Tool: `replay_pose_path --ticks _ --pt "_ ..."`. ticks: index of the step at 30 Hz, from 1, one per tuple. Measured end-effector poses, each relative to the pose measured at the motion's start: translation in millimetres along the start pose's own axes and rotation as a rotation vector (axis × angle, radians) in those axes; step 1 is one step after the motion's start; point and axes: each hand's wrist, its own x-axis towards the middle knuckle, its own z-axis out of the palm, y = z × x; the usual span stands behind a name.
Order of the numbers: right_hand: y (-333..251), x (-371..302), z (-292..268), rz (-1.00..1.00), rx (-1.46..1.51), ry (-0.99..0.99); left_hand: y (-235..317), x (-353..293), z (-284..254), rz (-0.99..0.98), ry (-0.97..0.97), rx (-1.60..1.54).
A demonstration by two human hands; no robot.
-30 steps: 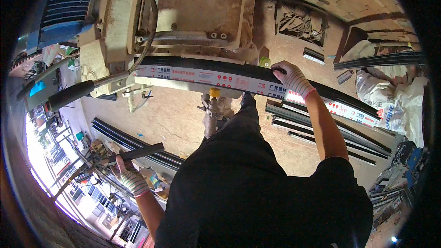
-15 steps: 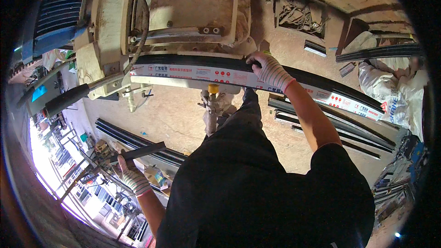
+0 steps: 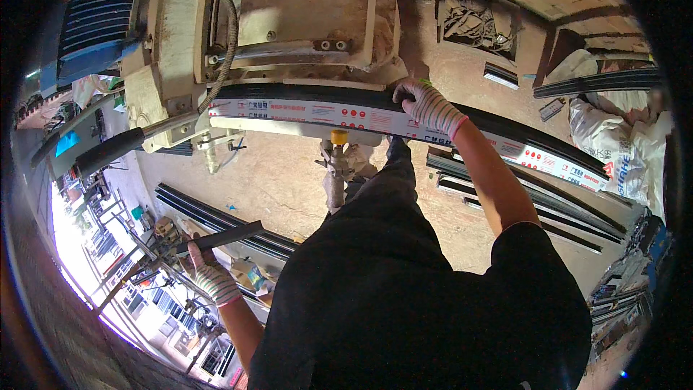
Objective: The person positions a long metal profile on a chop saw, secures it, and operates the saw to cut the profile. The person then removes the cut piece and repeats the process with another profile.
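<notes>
A striped glove covers my left hand (image 3: 209, 274), which is closed around a short dark length of metal profile (image 3: 234, 234), held out to the lower left. My right hand (image 3: 431, 106), gloved the same way, curls over the top edge of a long black metal profile (image 3: 520, 131) with printed white film along its side. Its fingertips are partly hidden against the profile. The profile lies across the machine bed (image 3: 267, 128), and its left end runs in under the machine (image 3: 303, 18).
A black-gripped lever (image 3: 108, 152) sticks out at the machine's left. Below the bed stands a yellow-capped fitting (image 3: 338, 137). Long dark profiles (image 3: 216, 220) lie on the floor at left, with more profiles (image 3: 527, 198) at right. White sacks (image 3: 613, 133) are at the far right.
The whole view has shifted slightly to the right. Both hands keep their holds, and the long profile stays in place on the bed.
</notes>
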Motion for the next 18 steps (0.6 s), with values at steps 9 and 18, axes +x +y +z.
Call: replay_pose_path --ticks 9,18 --pt "27 -9 -6 -0.155 -0.326 0.226 4 -7 -4 0.059 -0.023 0.012" --pt "29 -29 -4 -0.155 -0.422 0.417 13 -23 14 0.086 -0.027 0.053"
